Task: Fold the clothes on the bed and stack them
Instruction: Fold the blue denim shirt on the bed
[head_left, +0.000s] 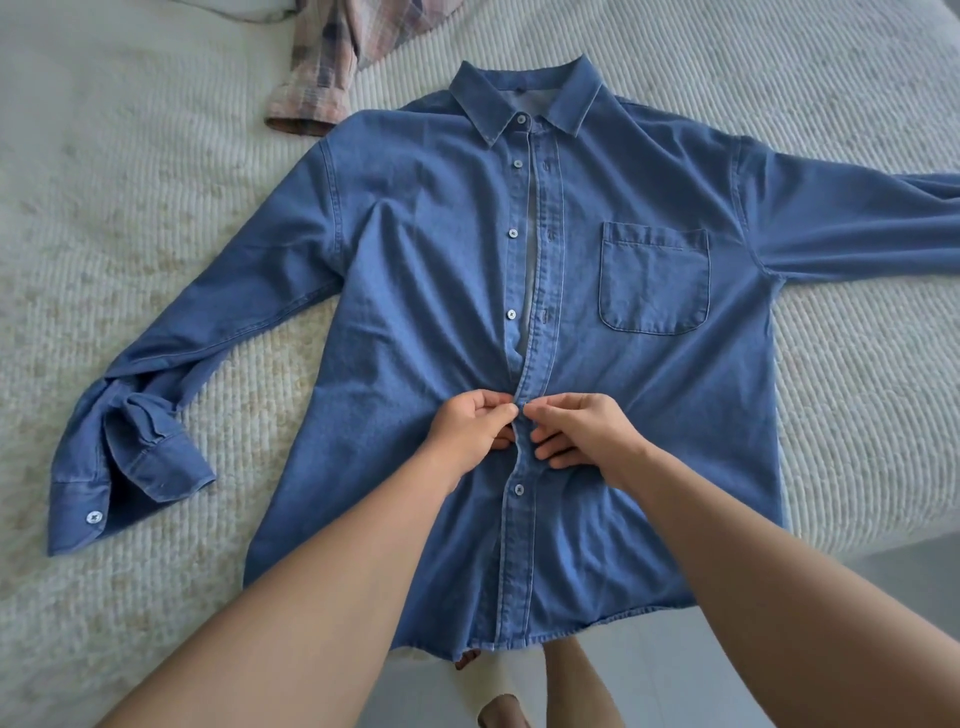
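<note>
Pinching denim shirt (441, 291) placket — left hand (470, 428), right hand (576, 431), fingers curled on fabric, white bed (156, 234)

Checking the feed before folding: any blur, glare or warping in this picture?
Head view: soft even daylight, no glare; shirt and both hands, left and right, sharp; faint shadows under the sleeves; wide-angle lens bends the bed edges.

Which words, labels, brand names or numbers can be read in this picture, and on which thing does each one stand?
None: no readable text shows anywhere.
Denim shirt: plain fabric; no neck label shows inside the collar.
Plaid shirt: only its pattern.
Bed cover: ribbed, no print.
</note>
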